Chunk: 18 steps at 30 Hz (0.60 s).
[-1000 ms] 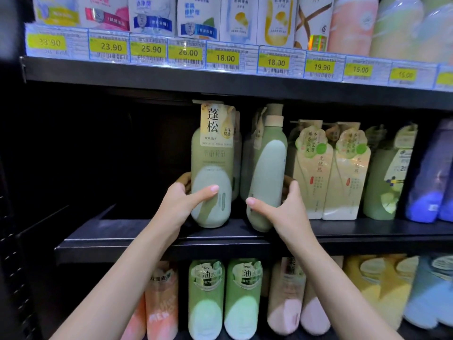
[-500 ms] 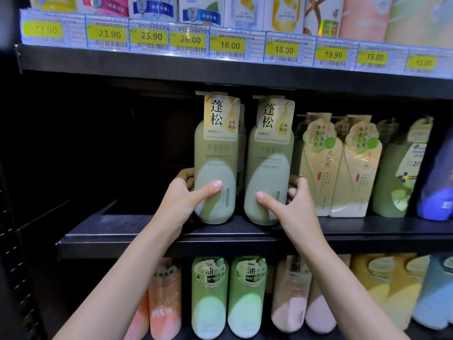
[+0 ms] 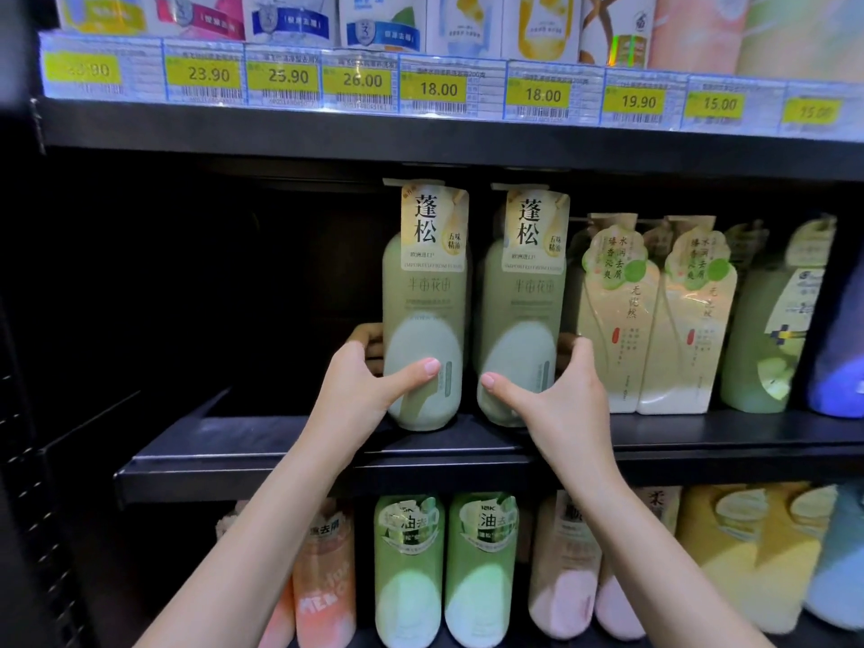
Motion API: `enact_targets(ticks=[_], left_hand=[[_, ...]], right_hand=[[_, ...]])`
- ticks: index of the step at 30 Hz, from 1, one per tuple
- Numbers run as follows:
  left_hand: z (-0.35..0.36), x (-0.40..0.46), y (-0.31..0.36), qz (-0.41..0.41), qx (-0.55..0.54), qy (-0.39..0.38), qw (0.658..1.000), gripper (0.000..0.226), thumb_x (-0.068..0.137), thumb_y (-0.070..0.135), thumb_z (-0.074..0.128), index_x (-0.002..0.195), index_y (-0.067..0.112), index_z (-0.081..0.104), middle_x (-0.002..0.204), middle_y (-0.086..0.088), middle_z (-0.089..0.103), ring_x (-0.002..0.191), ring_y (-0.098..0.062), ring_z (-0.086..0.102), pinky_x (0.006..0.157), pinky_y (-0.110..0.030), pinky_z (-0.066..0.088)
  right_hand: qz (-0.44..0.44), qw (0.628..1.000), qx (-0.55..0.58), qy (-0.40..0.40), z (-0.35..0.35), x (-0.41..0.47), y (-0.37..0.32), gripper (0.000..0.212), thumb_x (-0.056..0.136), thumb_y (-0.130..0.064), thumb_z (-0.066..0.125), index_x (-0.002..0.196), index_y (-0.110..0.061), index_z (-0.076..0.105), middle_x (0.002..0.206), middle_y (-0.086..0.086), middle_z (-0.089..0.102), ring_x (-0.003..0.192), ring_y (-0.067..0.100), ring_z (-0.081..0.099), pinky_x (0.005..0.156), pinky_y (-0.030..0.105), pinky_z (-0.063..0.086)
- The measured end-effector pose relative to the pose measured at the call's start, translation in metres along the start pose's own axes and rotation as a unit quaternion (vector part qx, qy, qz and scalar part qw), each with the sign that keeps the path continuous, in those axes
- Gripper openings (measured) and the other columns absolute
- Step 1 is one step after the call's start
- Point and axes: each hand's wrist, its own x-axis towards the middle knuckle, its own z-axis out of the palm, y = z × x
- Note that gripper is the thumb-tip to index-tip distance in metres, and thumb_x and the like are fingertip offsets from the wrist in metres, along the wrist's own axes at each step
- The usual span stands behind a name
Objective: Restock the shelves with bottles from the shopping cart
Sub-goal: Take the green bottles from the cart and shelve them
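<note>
Hands both gripping: left hand (image 3: pixel 360 385) wraps the left pale green pump bottle (image 3: pixel 423 311), right hand (image 3: pixel 558 395) wraps the matching right pale green pump bottle (image 3: pixel 521 315). Both bottles upright, side by side near the front of the black metal middle shelf (image 3: pixel 290 465). Cream refill pouches (image 3: pixel 654 320) stand just right of them, close to the right hand. Shelf space left is dark. Yellow price tags (image 3: pixel 439 88) line the shelf above.

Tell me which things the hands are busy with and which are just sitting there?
Busy with:
left hand, left green bottle
right hand, right green bottle
middle shelf

Just sitting:
cream bottles
price tags
lower green bottles
</note>
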Motion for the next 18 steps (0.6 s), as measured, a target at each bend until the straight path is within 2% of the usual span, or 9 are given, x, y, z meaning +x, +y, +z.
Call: enact_targets(ticks=[4, 8, 12, 14, 18], left_hand=[[0.005, 0.001, 0.003, 0.027, 0.07, 0.01, 0.997, 0.047, 0.062, 0.038, 0.086, 0.095, 0.036, 0.052, 0.092, 0.014, 0.068, 0.078, 0.01, 0.064, 0.061, -0.005, 0.047], [0.011, 0.003, 0.005, 0.023, 0.106, 0.029, 0.994, 0.05, 0.062, 0.041, 0.086, 0.096, 0.026, 0.052, 0.091, 0.012, 0.067, 0.075, 0.013, 0.062, 0.057, -0.003, 0.044], [0.02, 0.004, 0.004, 0.016, 0.131, 0.039, 0.991, 0.044, 0.064, 0.043, 0.084, 0.086, 0.032, 0.047, 0.086, 0.017, 0.064, 0.07, 0.019, 0.059, 0.055, 0.0, 0.041], [0.023, 0.003, 0.004, 0.016, 0.134, 0.043, 0.99, 0.043, 0.066, 0.044, 0.083, 0.085, 0.033, 0.046, 0.086, 0.018, 0.063, 0.069, 0.019, 0.057, 0.056, 0.0, 0.04], [0.019, 0.005, -0.001, -0.011, 0.098, 0.013, 0.995, 0.049, 0.066, 0.034, 0.085, 0.101, 0.029, 0.052, 0.095, 0.014, 0.067, 0.082, 0.009, 0.064, 0.066, -0.008, 0.048]], right_hand=[[0.007, 1.0, -0.018, 0.009, 0.001, 0.0, 0.001, 0.079, 0.064, -0.047, 0.084, 0.122, -0.013, 0.044, 0.119, 0.008, 0.062, 0.107, 0.028, 0.057, 0.08, 0.034, 0.045], [0.01, 0.999, -0.033, 0.01, 0.003, -0.001, 0.002, 0.078, 0.067, -0.049, 0.082, 0.122, -0.011, 0.041, 0.115, 0.01, 0.062, 0.105, 0.031, 0.057, 0.074, 0.035, 0.043], [-0.01, 0.999, -0.048, 0.021, 0.003, -0.001, 0.003, 0.078, 0.068, -0.051, 0.08, 0.126, -0.011, 0.046, 0.116, 0.008, 0.059, 0.109, 0.028, 0.055, 0.081, 0.034, 0.044], [-0.02, 0.997, -0.063, 0.03, 0.003, -0.002, 0.003, 0.079, 0.069, -0.052, 0.079, 0.129, -0.011, 0.047, 0.117, 0.007, 0.058, 0.11, 0.026, 0.054, 0.079, 0.031, 0.04], [-0.023, 0.996, -0.076, 0.04, 0.006, -0.004, 0.002, 0.08, 0.071, -0.053, 0.077, 0.131, -0.011, 0.046, 0.123, 0.004, 0.057, 0.112, 0.025, 0.054, 0.078, 0.03, 0.039]])
